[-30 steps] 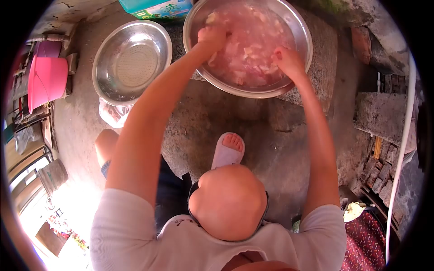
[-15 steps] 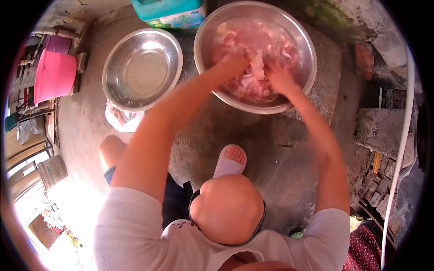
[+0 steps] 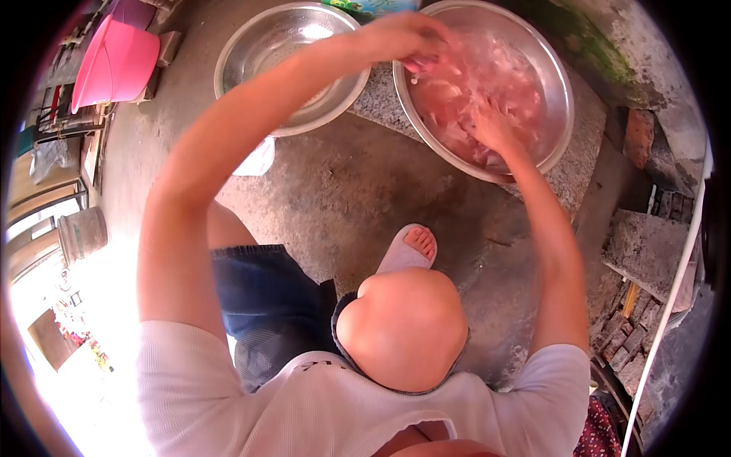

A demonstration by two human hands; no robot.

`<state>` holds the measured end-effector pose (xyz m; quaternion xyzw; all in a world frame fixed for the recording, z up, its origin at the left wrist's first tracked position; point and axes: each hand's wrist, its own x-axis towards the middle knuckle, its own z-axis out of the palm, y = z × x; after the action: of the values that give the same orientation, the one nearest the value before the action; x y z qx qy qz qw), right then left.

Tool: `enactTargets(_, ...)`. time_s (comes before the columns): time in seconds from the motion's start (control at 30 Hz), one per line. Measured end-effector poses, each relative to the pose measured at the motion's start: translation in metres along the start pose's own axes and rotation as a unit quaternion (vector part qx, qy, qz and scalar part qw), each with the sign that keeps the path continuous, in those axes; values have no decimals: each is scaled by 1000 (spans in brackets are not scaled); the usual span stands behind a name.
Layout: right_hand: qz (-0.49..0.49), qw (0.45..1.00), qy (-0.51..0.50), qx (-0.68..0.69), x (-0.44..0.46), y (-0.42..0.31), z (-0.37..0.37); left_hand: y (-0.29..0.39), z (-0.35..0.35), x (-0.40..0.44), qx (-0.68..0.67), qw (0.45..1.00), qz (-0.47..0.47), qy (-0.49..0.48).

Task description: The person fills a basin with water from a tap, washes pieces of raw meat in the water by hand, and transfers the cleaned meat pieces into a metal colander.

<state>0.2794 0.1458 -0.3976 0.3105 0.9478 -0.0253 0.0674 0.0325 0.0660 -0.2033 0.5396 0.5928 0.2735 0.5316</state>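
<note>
Raw meat pieces (image 3: 521, 103) lay in pinkish water (image 3: 476, 49), steel bowl (image 3: 562, 91) at one o'clock, my left hand (image 3: 423, 38) curled over its ten o'clock rim, my right hand (image 3: 493, 125) dipped among them towards six, either's grip I couldn't tell, metal basin (image 3: 259, 49) at eleven.

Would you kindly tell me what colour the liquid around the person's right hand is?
The liquid is a cloudy pinkish red, best seen in the head view.
</note>
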Motion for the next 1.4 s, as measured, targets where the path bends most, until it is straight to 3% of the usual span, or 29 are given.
enactTargets(0.03, -42, 999, -2, -22, -8, -2, -8, -24, -17, 10, 16, 1000, 23, 1)
enactTargets(0.07, -7, 1000, 10, -5, -8, 0, -13, -52, -41, 24, 32, 998, 47, 1)
enactTargets(0.1, 30, 999, 23, 13, -6, 3, -18, -65, -59, 24, 159, 980, 106, 50)
enactTargets(0.13, 67, 997, 36, 31, -4, 5, -22, -88, -82, 18, 351, 917, 140, 125)
enactTargets(0.17, 102, 992, 50, 49, -3, 6, -28, -99, -101, 11, 468, 866, 93, 152)
enactTargets(0.2, 62, 977, 118, 164, 0, -11, -42, -101, -108, 2, 492, 863, 2, 118)
enactTargets(0.27, 12, 961, 105, 256, 19, -46, -30, -126, -117, -4, 437, 891, -78, 93)
enactTargets(0.3, 45, 954, 34, 294, 27, -68, -33, -134, -118, -4, 407, 902, -118, 80)
enactTargets(0.33, -13, 951, 121, 283, 34, -83, -22, -131, -116, -4, 429, 887, -156, 64)
enactTargets(0.4, 37, 953, 114, 279, 53, -90, 13, -120, -106, -11, 471, 850, -232, 31)
enactTargets(0.43, 51, 946, 119, 298, 56, -90, 16, -116, -102, -11, 549, 811, -192, 61)
enactTargets(0.5, 22, 904, -37, 426, 44, -77, 10, -110, -84, -10, 682, 715, -106, 112)
enactTargets(0.53, 11, 868, -114, 482, 32, -67, 0, -90, -61, -11, 673, 720, -62, 156)
enactTargets(0.57, 30, 817, -120, 563, 21, -59, -10, -77, -40, -9, 649, 741, -27, 169)
enactTargets(0.6, 51, 757, -123, 640, 6, -53, -20, -44, -11, -14, 542, 828, -26, 143)
enactTargets(0.67, 110, 626, -124, 762, -16, -42, -25, -49, 24, -4, 344, 934, 39, 89)
enactTargets(0.77, 182, 442, -1, 878, -40, -42, -43, -68, 63, 14, 157, 987, 36, -10)
enactTargets(0.8, 195, 420, 11, 886, -44, -40, -47, -63, 75, 17, 39, 999, -4, -22)
enactTargets(0.87, 178, 400, 89, 894, -47, -40, -56, -48, 100, 15, -191, 977, -82, -45)
enactTargets(0.9, 170, 390, 124, 897, -49, -43, -61, -41, 109, 14, -259, 961, -78, -64)
enactTargets(0.97, 151, 424, 150, 880, -52, -43, -77, -30, 120, 16, -389, 914, -67, -97)
enactTargets(1.03, 144, 456, 170, 862, -54, -42, -85, -39, 126, 20, -337, 938, -45, -62)
enactTargets(1.27, 160, 430, 216, 862, -62, -37, -108, -35, 123, 15, -332, 942, -26, -43)
enactTargets(1.4, 131, 445, 205, 862, -68, -28, -113, -30, 120, 8, -313, 949, -20, -45)
